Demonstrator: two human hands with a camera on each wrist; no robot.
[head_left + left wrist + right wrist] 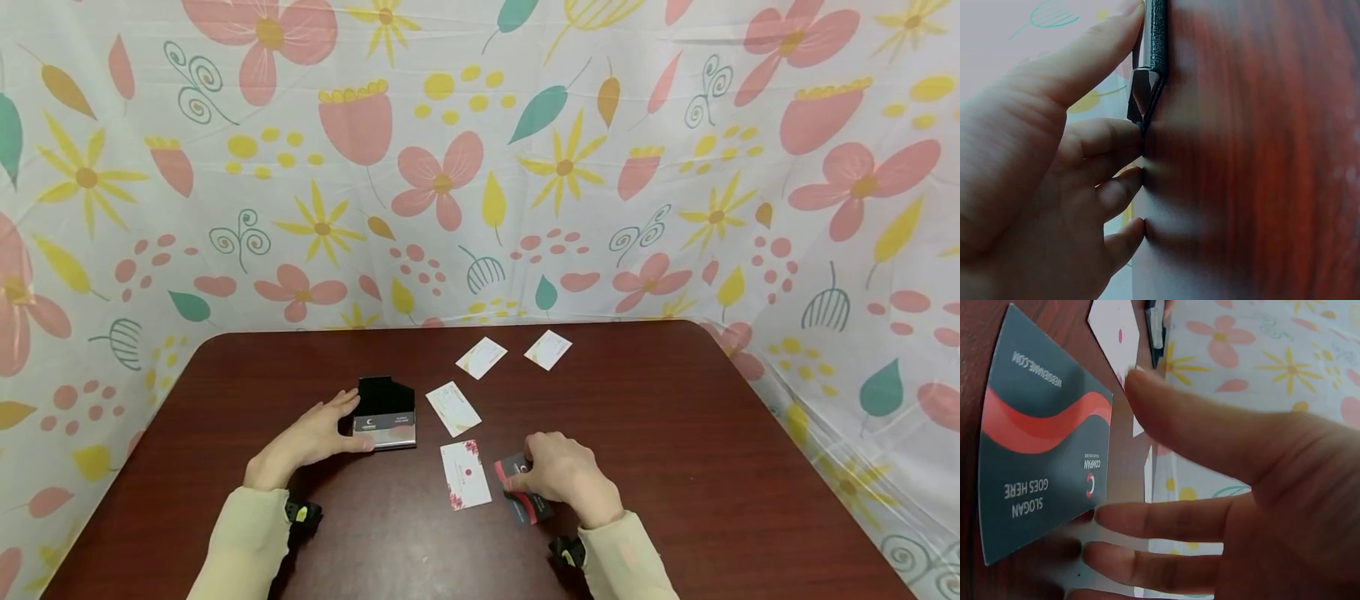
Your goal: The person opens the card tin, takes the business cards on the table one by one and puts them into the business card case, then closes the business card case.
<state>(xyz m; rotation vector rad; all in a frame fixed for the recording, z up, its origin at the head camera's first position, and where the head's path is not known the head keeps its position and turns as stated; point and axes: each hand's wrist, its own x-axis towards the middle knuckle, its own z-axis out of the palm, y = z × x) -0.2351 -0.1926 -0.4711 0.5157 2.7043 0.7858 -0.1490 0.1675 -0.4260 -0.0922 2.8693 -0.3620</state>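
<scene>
A business card case [385, 421] lies with its black lid raised and a card inside behind a silver front. My left hand [318, 433] holds its left side, thumb at the front edge and fingers by the lid. In the left wrist view the thumb [1094, 53] rests on the case [1150, 44], and the other fingertips touch the table. My right hand [566, 471] reaches over a dark grey business card [531, 508] with a red wave. In the right wrist view its fingertips are at the edge of that card [1041, 469], and the thumb [1172, 412] is raised apart from it.
A white card with red flowers [466, 475] lies between the case and the dark card. Farther back lie three more white cards [453, 408], [482, 358], [548, 350]. All are on a dark wooden table [712, 467] with a flowered cloth [480, 167] behind.
</scene>
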